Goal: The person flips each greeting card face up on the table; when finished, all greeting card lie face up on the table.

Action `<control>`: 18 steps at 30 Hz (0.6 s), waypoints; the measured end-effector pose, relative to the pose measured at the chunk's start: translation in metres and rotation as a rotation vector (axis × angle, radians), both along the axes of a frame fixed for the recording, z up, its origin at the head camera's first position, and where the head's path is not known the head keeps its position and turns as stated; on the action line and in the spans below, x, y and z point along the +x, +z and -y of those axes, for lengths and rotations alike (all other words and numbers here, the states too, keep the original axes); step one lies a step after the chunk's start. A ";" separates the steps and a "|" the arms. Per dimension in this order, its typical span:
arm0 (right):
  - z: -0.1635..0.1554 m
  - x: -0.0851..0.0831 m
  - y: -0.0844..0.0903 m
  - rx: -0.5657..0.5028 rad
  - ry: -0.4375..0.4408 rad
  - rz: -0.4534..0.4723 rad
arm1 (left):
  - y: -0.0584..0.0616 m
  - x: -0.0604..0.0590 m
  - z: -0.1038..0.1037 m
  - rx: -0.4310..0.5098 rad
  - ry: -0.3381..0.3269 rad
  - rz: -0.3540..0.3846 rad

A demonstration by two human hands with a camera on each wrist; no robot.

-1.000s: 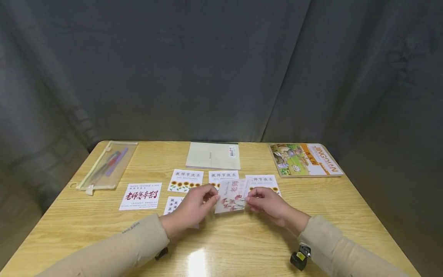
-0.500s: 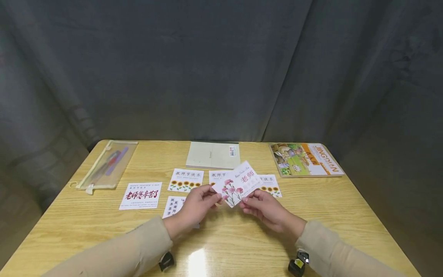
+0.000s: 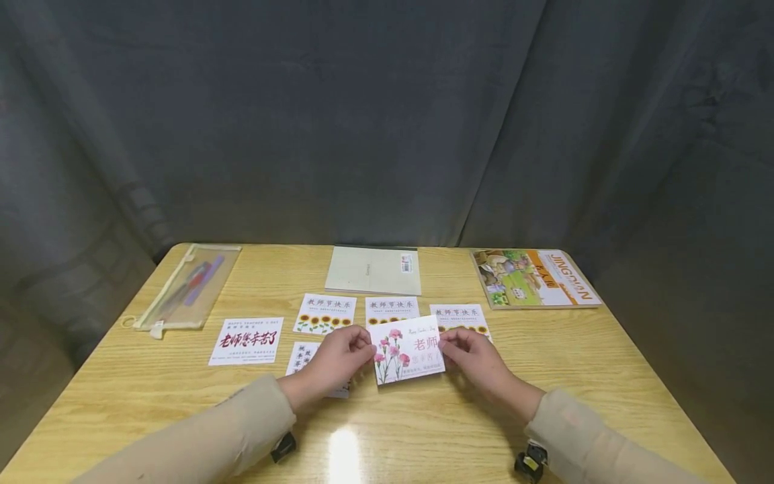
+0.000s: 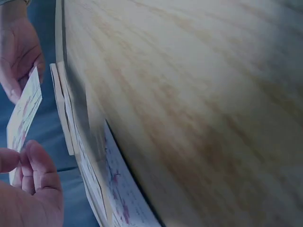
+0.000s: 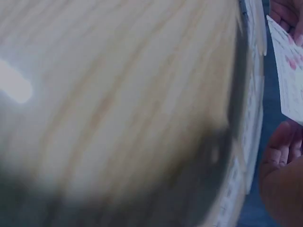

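Observation:
Between my two hands is a white greeting card [image 3: 406, 355] printed with pink carnations and Chinese characters, upright to my view and raised above the table. My left hand [image 3: 336, 363] pinches its left edge with thumb and fingers. At the opposite edge, the thumb and fingers of my right hand [image 3: 480, 366] pinch it too. Both wrist views show the card [image 4: 24, 111] held between the hands. Beneath my left hand a card with vertical black characters [image 3: 300, 357] lies partly hidden. Behind the held card are sunflower cards [image 3: 392, 308], one on the right [image 3: 457, 314] partly covered.
Another sunflower card [image 3: 325, 314] and a red-lettered card [image 3: 246, 341] lie on the left of the wooden table [image 3: 151, 410]. At the back are a zip pouch with pens [image 3: 187, 289], a pale notebook [image 3: 370, 271] and a picture book [image 3: 535, 279]. Dark curtains [image 3: 363, 121] hang behind.
The carnation card has turned from sideways, through a slant, to upright reading, and sits slightly lower. Both hands shifted their grips to its left and right edges.

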State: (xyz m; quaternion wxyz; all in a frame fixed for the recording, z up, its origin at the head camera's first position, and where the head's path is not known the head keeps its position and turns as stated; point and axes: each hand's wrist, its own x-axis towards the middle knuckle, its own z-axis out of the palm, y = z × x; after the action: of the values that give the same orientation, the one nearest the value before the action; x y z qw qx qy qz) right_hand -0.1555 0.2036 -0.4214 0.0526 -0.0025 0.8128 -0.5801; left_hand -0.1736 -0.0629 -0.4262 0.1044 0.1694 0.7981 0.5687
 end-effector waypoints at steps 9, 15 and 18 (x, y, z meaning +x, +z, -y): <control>0.004 0.000 -0.021 -0.005 -0.019 0.166 | -0.010 0.003 -0.002 -0.037 0.037 0.123; 0.003 0.000 -0.022 0.059 0.029 0.185 | -0.007 0.008 -0.003 -0.050 -0.011 0.378; 0.002 -0.001 -0.018 0.108 0.063 0.207 | -0.003 0.009 -0.002 -0.036 -0.027 0.446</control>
State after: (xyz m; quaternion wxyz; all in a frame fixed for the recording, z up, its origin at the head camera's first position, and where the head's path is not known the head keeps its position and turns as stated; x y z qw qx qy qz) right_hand -0.1567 0.2015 -0.4393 0.1545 0.0350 0.8327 -0.5306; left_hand -0.1647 -0.0607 -0.4295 0.2891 0.0480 0.7630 0.5761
